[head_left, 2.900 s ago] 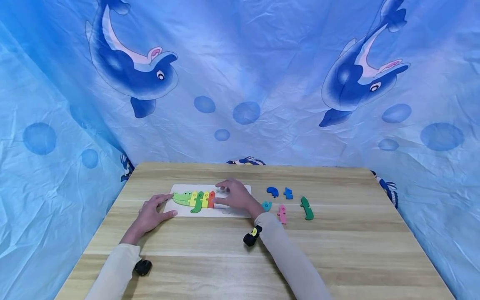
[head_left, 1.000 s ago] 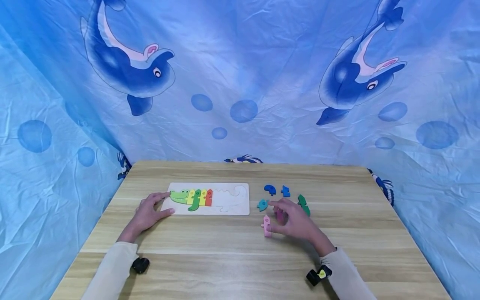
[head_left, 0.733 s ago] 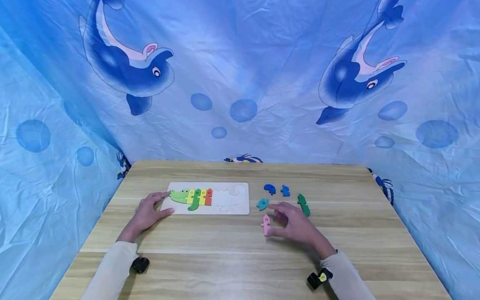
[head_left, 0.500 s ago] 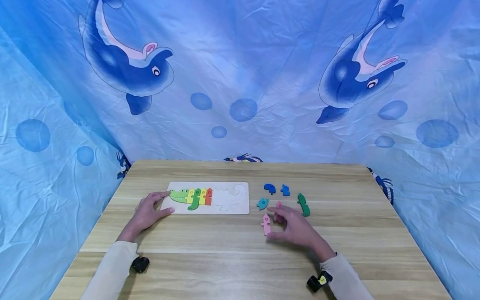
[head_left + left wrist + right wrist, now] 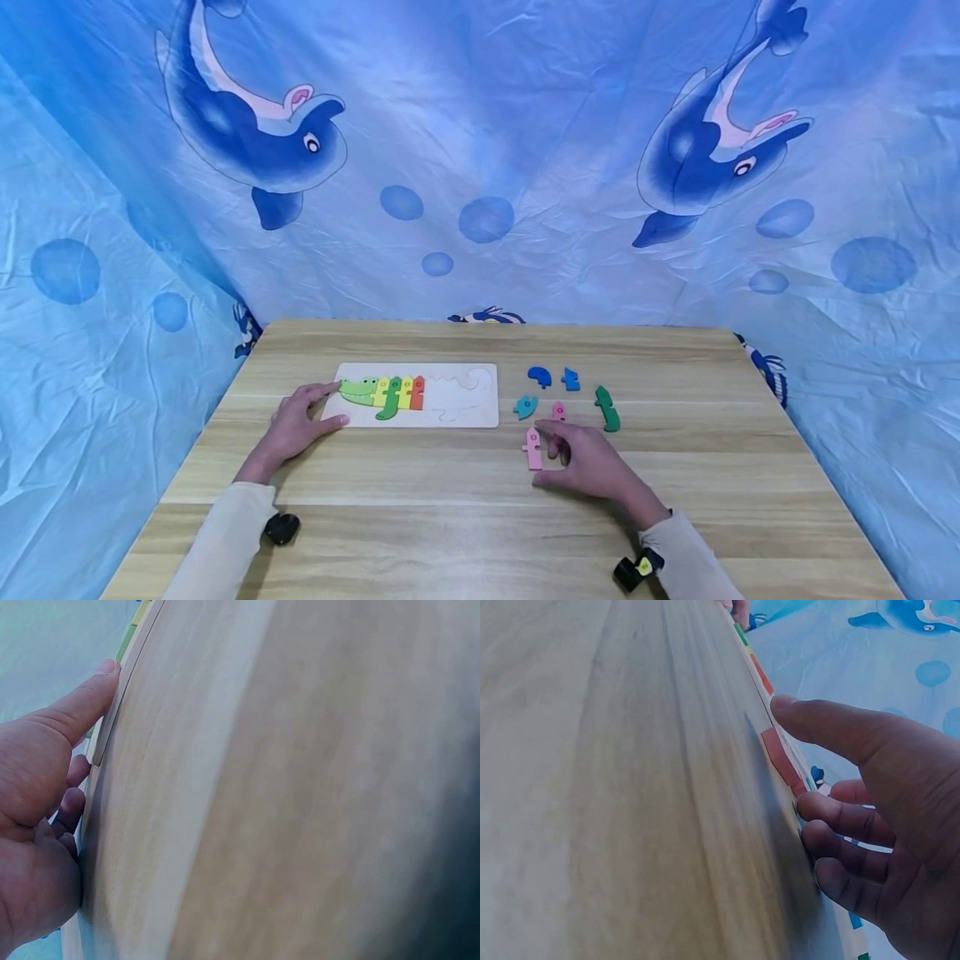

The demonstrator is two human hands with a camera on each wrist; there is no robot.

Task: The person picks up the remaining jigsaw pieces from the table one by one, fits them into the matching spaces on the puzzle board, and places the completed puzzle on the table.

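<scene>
A pale puzzle board (image 5: 461, 421) lies on the table, its left part filled with crocodile pieces: a green head (image 5: 358, 392), yellow and green strips and a red-orange strip (image 5: 417, 393). My left hand (image 5: 298, 423) rests at the board's left end, thumb and index finger on its edge. Right of the board, my right hand (image 5: 588, 458) brackets a light pink puzzle piece (image 5: 533, 450), index finger at its top end, thumb at its bottom. In the right wrist view, a small gap shows between thumb and pink piece (image 5: 782, 757). A darker pink piece (image 5: 558, 411) lies partly behind that hand.
Loose on the table lie a teal piece (image 5: 526, 407), a dark blue curved piece (image 5: 539, 377), a smaller blue piece (image 5: 572, 379) and a long green piece (image 5: 608, 410). A blue dolphin-print cloth (image 5: 487, 275) hangs behind the wooden table (image 5: 405, 533).
My right hand has left the red-orange strip on the board and moved right to the light pink piece. Lately it shifted slightly nearer me, uncovering the darker pink piece. The left hand stays put.
</scene>
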